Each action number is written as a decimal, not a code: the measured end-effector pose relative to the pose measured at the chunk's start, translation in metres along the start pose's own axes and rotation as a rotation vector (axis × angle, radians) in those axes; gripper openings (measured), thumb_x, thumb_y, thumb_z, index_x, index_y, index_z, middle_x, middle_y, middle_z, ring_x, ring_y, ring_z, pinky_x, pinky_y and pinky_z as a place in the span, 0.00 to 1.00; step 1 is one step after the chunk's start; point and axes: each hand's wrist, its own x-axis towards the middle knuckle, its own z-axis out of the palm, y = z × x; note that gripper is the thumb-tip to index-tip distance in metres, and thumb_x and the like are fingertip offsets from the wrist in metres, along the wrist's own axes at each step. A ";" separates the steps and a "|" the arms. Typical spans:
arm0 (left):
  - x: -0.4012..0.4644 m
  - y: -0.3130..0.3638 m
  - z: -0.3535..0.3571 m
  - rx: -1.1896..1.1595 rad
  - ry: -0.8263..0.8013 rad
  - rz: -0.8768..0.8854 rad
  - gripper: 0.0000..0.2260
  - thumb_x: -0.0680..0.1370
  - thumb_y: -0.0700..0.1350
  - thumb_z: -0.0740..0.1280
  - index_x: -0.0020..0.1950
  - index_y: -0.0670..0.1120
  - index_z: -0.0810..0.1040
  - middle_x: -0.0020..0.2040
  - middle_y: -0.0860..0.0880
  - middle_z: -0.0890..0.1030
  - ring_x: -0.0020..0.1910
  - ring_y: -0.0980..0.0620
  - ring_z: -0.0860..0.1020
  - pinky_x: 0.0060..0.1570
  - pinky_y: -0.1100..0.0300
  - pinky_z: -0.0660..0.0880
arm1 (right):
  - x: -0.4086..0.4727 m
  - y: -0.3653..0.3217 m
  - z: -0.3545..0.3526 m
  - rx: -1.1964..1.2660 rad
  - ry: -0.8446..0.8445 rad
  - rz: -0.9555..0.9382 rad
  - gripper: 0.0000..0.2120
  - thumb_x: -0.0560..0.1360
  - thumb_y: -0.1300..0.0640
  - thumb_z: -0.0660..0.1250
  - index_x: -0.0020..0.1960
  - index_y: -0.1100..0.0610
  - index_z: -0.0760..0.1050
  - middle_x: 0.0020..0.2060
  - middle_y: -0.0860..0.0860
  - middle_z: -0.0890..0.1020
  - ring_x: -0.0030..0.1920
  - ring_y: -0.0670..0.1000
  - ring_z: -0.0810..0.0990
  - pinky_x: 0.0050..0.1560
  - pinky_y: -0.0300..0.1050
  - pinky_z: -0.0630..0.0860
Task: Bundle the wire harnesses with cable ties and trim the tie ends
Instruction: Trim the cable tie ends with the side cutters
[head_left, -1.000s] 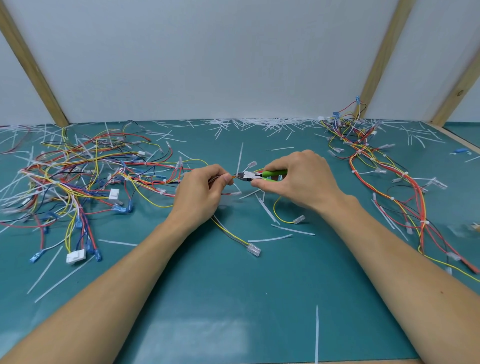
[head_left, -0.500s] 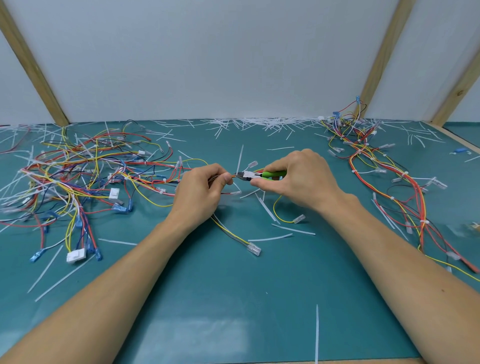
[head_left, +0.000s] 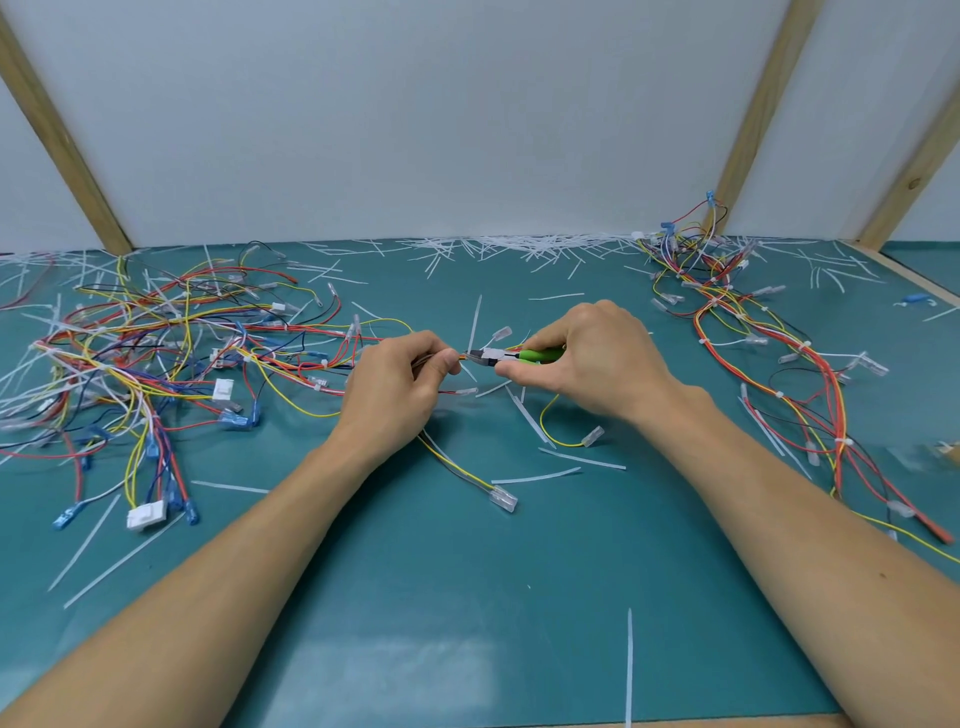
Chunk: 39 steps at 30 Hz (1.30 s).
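My left hand (head_left: 397, 387) pinches a thin bundle of coloured wires (head_left: 457, 357) at the middle of the green mat. My right hand (head_left: 592, 358) grips green-handled cutters (head_left: 511, 356), whose jaws meet the bundle right at my left fingertips. A white cable tie end (head_left: 474, 322) sticks up from the bundle at the jaws. From under my hands a yellow and black lead trails down to a clear connector (head_left: 503, 500), and a yellow wire (head_left: 550, 426) loops below my right hand.
A tangled heap of loose harnesses (head_left: 145, 364) covers the left of the mat (head_left: 467, 597). Tied harnesses (head_left: 779, 374) run down the right side. Cut tie ends (head_left: 519, 244) litter the back edge, and loose white ties (head_left: 629, 665) lie near the front.
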 end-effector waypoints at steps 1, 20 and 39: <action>0.000 0.000 0.000 -0.002 -0.001 0.002 0.10 0.81 0.46 0.67 0.40 0.50 0.81 0.24 0.54 0.67 0.27 0.53 0.65 0.32 0.56 0.60 | 0.000 0.000 0.000 -0.001 -0.001 0.002 0.18 0.70 0.27 0.68 0.44 0.39 0.87 0.23 0.50 0.74 0.28 0.50 0.67 0.27 0.43 0.60; 0.000 0.000 0.000 0.007 -0.019 -0.008 0.10 0.81 0.46 0.67 0.40 0.50 0.81 0.23 0.56 0.69 0.27 0.53 0.65 0.32 0.56 0.60 | 0.000 0.000 0.000 0.012 -0.040 0.024 0.19 0.69 0.26 0.67 0.43 0.38 0.87 0.24 0.47 0.74 0.28 0.50 0.68 0.28 0.43 0.61; -0.001 0.002 -0.001 0.019 -0.027 -0.010 0.10 0.81 0.46 0.67 0.40 0.50 0.81 0.24 0.58 0.70 0.27 0.54 0.66 0.32 0.56 0.60 | 0.001 0.000 0.000 0.015 -0.062 0.040 0.18 0.69 0.27 0.68 0.42 0.39 0.87 0.24 0.47 0.76 0.28 0.50 0.70 0.29 0.43 0.62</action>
